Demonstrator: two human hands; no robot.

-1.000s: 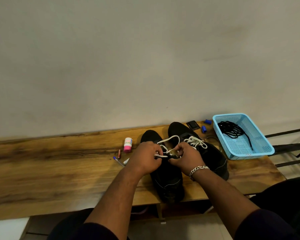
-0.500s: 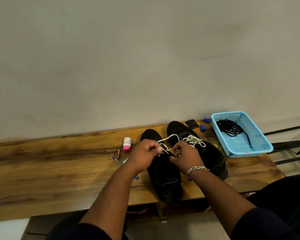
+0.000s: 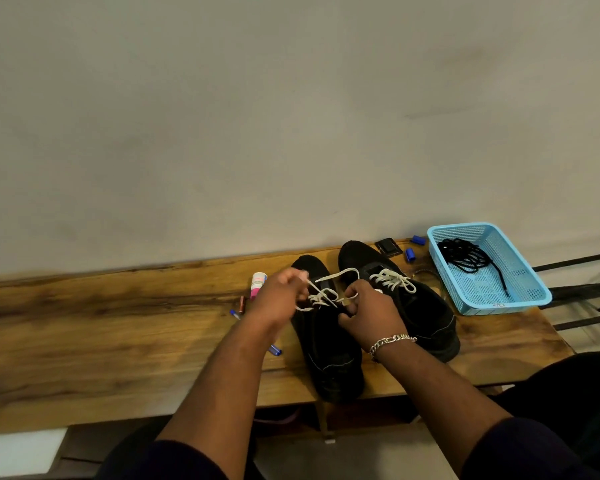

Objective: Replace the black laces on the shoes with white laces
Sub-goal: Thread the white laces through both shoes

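Tying off the white lace on the second shoe; the other already wears its finished bow.

On the wooden bench [image 3: 84, 341], the left hand [image 3: 278, 299] pinches one strand of the white lace [image 3: 326, 296] and draws it up and outward, its grip closed on the cord; the right hand [image 3: 368, 313] curls its fingers round the other strand over the left shoe [image 3: 326, 351]; next, by my judgement, comes a steady pull on both ends to seat the knot without slack; the lace is flat, woven, limp; the shoes are matt black, suede-like, with a pale stitched seam; the right shoe [image 3: 420, 306] sits just beside it, laced white; the black laces [image 3: 465, 258] lie tangled in a perforated blue plastic basket [image 3: 534, 292].
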